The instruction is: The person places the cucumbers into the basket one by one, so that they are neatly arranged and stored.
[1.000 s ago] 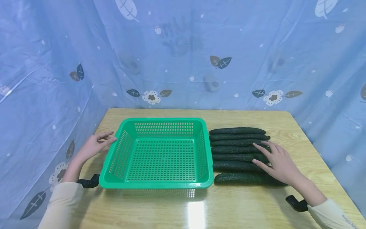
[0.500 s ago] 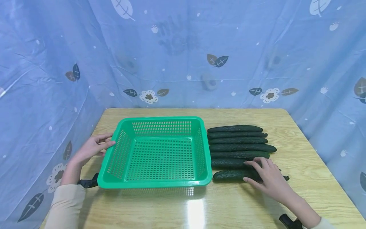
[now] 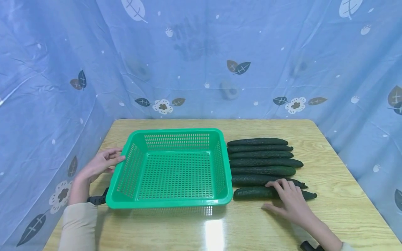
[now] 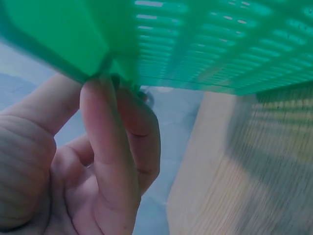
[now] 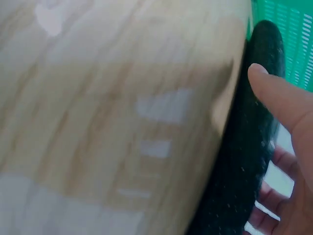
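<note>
Since the nearest cucumber point(image 3: 254, 193) lies on the desk point(image 3: 169, 230) with its blunt left end just beside the green basket point(image 3: 169, 203), it seems best taken across its thick middle, where its weight should balance. The right hand point(image 3: 290, 203) straddles it, thumb low on the near side and the other fingers reaching over to the far side; they are spread rather than closed on it, though whether any of them touches the skin is hard to tell. Thumb and fingers would do well to come in level and together, because a round, firm body is likely to roll if pressed from one side only. The second cucumber point(image 3: 248, 180) lies just beyond, so the fingertips ought to slip down into the gap without dragging it along. Five more cucumbers point(image 3: 262, 162) lie in a row farther back. At the basket's left rim the left hand point(image 3: 100, 164) pinches the edge, thumb above and fingers beneath; a light, steady hold should be enough there. Behind the desk hangs a blue curtain point(image 3: 194, 83).
</note>
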Demonstrator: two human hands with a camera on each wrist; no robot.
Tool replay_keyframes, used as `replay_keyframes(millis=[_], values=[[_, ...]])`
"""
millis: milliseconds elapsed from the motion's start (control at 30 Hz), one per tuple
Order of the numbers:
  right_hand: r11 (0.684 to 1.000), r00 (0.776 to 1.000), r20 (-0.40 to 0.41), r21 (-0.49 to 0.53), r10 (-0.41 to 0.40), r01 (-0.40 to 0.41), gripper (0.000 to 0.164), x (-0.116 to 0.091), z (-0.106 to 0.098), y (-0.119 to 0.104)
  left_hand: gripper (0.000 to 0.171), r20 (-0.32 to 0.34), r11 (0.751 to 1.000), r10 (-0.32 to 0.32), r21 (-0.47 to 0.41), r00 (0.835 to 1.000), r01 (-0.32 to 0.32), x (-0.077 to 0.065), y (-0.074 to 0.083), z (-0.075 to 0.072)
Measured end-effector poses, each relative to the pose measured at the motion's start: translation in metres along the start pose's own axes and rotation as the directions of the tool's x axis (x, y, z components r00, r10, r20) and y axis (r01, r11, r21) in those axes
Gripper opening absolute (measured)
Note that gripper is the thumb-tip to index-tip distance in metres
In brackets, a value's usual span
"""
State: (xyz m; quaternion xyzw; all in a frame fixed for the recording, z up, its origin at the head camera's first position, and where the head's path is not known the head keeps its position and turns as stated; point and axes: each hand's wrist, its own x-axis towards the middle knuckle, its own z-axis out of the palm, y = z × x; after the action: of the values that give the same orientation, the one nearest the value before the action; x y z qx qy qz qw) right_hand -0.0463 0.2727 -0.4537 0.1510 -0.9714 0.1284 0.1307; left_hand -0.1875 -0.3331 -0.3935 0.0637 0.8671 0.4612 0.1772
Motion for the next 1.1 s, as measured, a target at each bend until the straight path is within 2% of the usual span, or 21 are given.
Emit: replay_keyframes(millis=[100,267,433,567,767,1000,1100], values=[[1.000,1.000,-0.009,-0.012,0.024,-0.024,0.059,0.001,0.004,0.000,0.068,-0.005,1.000,-0.008,-0.017,1.000,0.008,0.000,-0.001,0.001],[0.999,0.999,-0.041,-0.043,0.029,-0.030,0.051,0.003,0.008,-0.001,0.068,-0.020,1.000,-0.016,-0.026,1.000,0.015,-0.001,-0.004,0.004],[0.993,0.998,-0.066,-0.117,-0.016,0.008,0.050,0.001,0.010,-0.004,0.067,-0.034,0.999,-0.014,-0.038,0.999,0.012,0.000,-0.006,0.005],[0.990,0.996,-0.078,-0.136,-0.052,0.041,0.050,-0.003,0.010,-0.006,0.067,-0.040,0.998,-0.007,-0.064,0.999,0.004,-0.001,-0.005,0.007],[0.990,0.996,-0.048,-0.120,-0.073,0.067,0.050,-0.008,0.009,-0.005,0.066,-0.044,0.997,0.007,-0.082,0.999,-0.010,-0.003,-0.006,0.009],[0.996,0.998,0.026,-0.065,-0.055,0.056,0.046,-0.007,0.006,-0.006,0.066,-0.045,0.989,0.008,-0.147,0.999,-0.014,-0.003,-0.008,0.011],[0.996,0.997,0.042,-0.058,-0.058,0.061,0.045,-0.008,0.004,-0.006,0.067,-0.047,0.991,-0.001,-0.132,0.999,-0.005,-0.003,-0.006,0.012]])
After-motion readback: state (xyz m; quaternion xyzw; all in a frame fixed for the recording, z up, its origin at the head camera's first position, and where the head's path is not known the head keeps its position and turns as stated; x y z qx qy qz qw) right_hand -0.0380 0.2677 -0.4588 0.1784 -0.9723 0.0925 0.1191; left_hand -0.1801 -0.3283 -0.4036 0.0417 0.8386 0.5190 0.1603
